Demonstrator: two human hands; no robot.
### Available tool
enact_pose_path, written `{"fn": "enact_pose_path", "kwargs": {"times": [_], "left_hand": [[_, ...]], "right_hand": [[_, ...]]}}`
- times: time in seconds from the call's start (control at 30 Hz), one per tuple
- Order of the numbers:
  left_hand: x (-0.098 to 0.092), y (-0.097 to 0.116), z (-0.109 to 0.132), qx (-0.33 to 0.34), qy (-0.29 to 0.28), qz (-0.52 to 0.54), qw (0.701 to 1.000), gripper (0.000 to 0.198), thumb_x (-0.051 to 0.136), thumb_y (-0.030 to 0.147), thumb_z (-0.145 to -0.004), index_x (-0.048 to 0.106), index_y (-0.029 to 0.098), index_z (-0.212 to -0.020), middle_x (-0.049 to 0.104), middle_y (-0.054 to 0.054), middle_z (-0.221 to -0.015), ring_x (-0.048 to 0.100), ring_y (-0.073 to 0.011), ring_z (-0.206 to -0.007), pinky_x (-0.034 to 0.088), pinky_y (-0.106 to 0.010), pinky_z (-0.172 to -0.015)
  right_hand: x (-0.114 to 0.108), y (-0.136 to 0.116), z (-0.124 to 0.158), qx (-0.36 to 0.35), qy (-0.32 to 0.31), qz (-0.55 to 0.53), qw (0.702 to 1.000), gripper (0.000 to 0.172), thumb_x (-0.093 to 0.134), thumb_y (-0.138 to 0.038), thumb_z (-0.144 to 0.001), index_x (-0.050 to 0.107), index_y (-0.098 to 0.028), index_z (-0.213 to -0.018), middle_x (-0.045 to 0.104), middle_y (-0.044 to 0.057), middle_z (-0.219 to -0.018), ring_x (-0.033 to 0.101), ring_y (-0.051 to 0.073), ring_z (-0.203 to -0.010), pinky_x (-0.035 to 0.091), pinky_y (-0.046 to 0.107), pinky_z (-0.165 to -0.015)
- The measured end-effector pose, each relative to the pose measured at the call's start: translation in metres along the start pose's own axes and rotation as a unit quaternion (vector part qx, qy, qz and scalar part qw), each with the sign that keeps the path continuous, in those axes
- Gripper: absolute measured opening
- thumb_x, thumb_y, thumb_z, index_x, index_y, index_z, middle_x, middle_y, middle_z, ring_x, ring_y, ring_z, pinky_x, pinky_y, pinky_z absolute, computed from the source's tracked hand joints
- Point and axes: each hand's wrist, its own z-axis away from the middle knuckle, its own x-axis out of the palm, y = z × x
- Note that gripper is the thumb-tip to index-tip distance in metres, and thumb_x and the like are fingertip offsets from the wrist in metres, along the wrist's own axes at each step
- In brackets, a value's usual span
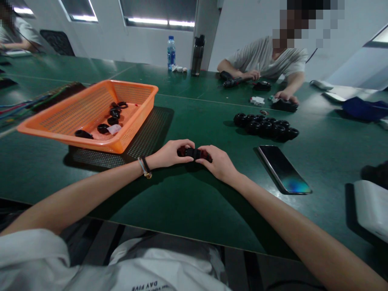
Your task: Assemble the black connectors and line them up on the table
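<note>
My left hand (172,153) and my right hand (216,161) meet over the green table (194,202), both pinched on a small black part (194,152) with dark red showing at its ends. The fingers hide most of it. An orange basket (133,133) with several black rings (112,115) and a small clear bag stands to the left of my hands. A cluster of several black round parts (266,126) lies on the table beyond my right hand.
A phone (283,169) lies face up to the right of my hands. A person across the table handles dark parts. A water bottle (171,52) and a dark flask (197,55) stand at the back. Coloured wires (18,109) lie far left, a white object (372,210) at the right edge.
</note>
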Motion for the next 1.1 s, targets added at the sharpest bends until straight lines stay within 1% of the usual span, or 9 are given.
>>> {"fn": "enact_pose_path", "kwargs": {"times": [0.37,0.57,0.73,0.9,1.1], "left_hand": [[0.0004,-0.0014,-0.0005,0.000,0.000,-0.009,1.000,0.029,0.062,0.030,-0.072,0.055,0.015,-0.096,0.055,0.001,-0.078,0.050,-0.0108,-0.069,0.040,-0.022,-0.064],[-0.0002,0.0003,-0.0001,0.001,-0.001,-0.015,1.000,0.028,0.062,0.030,-0.072,0.055,0.015,-0.096,0.055,0.001,-0.078,0.050,-0.0106,-0.068,0.040,-0.021,-0.063],[0.0000,0.0001,0.0000,-0.002,-0.002,-0.019,1.000,0.030,0.062,0.032,-0.072,0.055,0.015,-0.097,0.056,0.000,-0.081,0.051,-0.0114,-0.070,0.041,-0.022,-0.065],[-0.0001,-0.0008,-0.0002,0.000,0.000,-0.030,1.000,0.031,0.062,0.032,-0.072,0.056,0.016,-0.097,0.057,0.000,-0.082,0.051,-0.0114,-0.070,0.041,-0.022,-0.065],[0.0006,-0.0017,-0.0004,0.006,0.001,-0.027,1.000,0.030,0.062,0.032,-0.073,0.056,0.015,-0.097,0.056,0.000,-0.080,0.050,-0.0106,-0.068,0.040,-0.021,-0.063]], "right_hand": [[-0.0005,-0.0013,-0.0015,0.009,-0.019,0.014,1.000,0.019,0.059,-0.025,-0.080,0.060,-0.015,-0.096,0.062,0.006,-0.079,0.056,0.018,-0.071,0.043,0.031,-0.065],[-0.0002,-0.0013,-0.0012,0.008,-0.022,0.016,1.000,0.019,0.057,-0.028,-0.081,0.060,-0.016,-0.095,0.062,0.006,-0.079,0.055,0.018,-0.070,0.043,0.030,-0.063],[0.0002,-0.0011,-0.0017,0.005,-0.024,0.021,0.999,0.019,0.056,-0.028,-0.082,0.060,-0.015,-0.095,0.062,0.006,-0.080,0.056,0.018,-0.071,0.043,0.031,-0.063],[0.0002,-0.0009,-0.0017,0.000,-0.023,0.021,1.000,0.018,0.053,-0.030,-0.084,0.060,-0.017,-0.093,0.062,0.006,-0.078,0.056,0.018,-0.069,0.043,0.030,-0.061],[0.0004,-0.0011,-0.0021,0.007,-0.037,0.029,0.999,0.021,0.051,-0.030,-0.085,0.060,-0.014,-0.094,0.063,0.008,-0.081,0.056,0.019,-0.072,0.043,0.032,-0.064]]}}
